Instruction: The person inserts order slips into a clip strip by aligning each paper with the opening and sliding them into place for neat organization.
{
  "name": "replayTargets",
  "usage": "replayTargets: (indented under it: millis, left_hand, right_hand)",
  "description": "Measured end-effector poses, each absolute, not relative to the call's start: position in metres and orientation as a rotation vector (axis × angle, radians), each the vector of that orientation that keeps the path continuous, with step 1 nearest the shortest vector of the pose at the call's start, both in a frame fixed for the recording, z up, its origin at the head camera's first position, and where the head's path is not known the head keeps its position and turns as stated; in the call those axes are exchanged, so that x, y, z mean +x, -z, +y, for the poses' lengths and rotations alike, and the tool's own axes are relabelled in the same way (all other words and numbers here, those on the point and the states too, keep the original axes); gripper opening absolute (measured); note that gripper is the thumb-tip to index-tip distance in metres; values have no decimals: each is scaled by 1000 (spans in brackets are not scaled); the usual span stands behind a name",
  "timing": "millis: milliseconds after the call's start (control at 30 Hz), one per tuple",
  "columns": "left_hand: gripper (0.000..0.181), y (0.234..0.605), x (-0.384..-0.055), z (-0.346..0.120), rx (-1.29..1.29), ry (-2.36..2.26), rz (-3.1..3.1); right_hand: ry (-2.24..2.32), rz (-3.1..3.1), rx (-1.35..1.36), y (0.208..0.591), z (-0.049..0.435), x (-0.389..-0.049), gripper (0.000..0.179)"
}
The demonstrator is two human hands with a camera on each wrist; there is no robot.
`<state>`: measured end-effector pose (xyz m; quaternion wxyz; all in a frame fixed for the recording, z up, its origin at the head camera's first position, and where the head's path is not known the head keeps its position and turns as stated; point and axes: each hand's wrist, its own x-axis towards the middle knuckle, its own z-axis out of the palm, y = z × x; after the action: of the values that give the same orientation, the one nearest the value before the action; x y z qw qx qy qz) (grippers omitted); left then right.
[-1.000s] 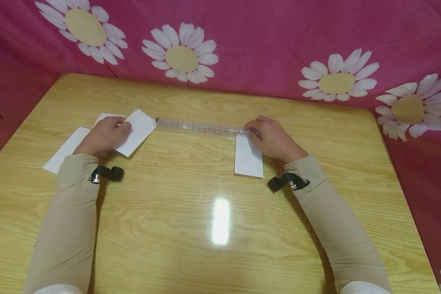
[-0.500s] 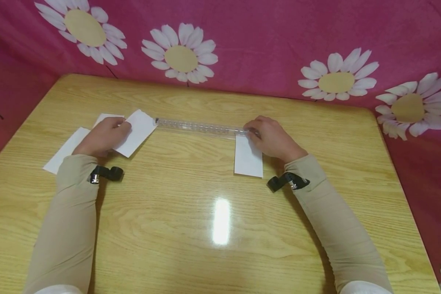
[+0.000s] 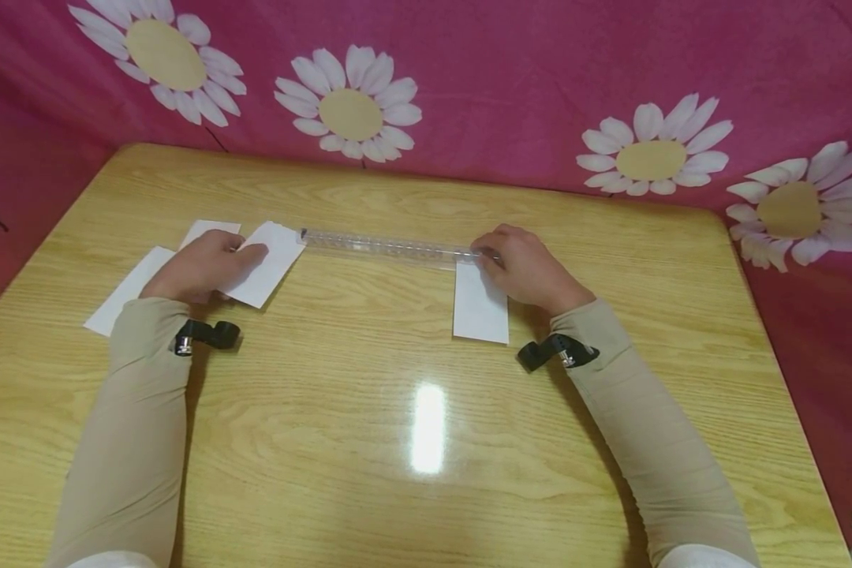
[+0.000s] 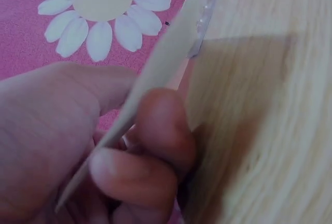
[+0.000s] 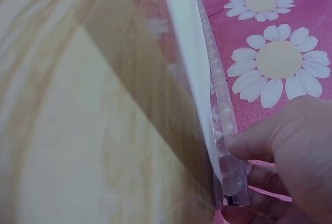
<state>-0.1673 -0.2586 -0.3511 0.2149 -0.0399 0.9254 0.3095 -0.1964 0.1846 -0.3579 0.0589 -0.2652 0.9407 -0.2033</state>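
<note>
My left hand (image 3: 209,264) pinches a white card (image 3: 273,260) between thumb and curled fingers, as the left wrist view also shows with the card (image 4: 161,63) nearly edge-on. The card's upper right corner comes right up to the left end of a long clear plastic strip (image 3: 383,243) with a row of round loops or bumps along it. At the strip's right end, my right hand (image 3: 528,268) grips it with thumb and fingers. Another white card (image 3: 480,304) hangs toward me from the strip beside that hand. In the right wrist view the thumb (image 5: 249,143) presses the clear strip (image 5: 225,120).
Two more white cards lie at the left, one card (image 3: 124,292) beside the left wrist and one card (image 3: 213,227) behind the left hand, partly hidden. The wooden table (image 3: 341,442) meets a pink flowered cloth (image 3: 497,87) at the back. Black cameras sit on both wrists.
My left hand and its card have shifted slightly right and toward me, with the thumb further over the card. The right hand, strip and hanging card have stayed in place.
</note>
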Motion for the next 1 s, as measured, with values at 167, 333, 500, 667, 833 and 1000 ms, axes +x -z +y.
replayTargets:
  millis: [167,333,500,667,833,1000]
  left_hand:
    - [64,349,-166,-257,-113,-826,2576]
    - [83,347,-165,-256,-133,-786,2558]
    - [76,347,-165,-255,-135,-814,2559]
    - [70,349,-165,-254,-127,-850,2550]
    - [66,351,-166,-252,-109,-865,2551]
    - [65,354,-167,-250,-87,-855,2562]
  right_hand:
    - [617,2850,-800,358,185,-196,34]
    - [617,2852,-795,357,184,-197,34]
    - [620,2856,-799,358,184,-197,33]
    - [622,2859,-813,359,185,-197,33]
    - [629,2858,-820,358,185,-197,33]
    - [628,2861,-821,359,185,-197,32]
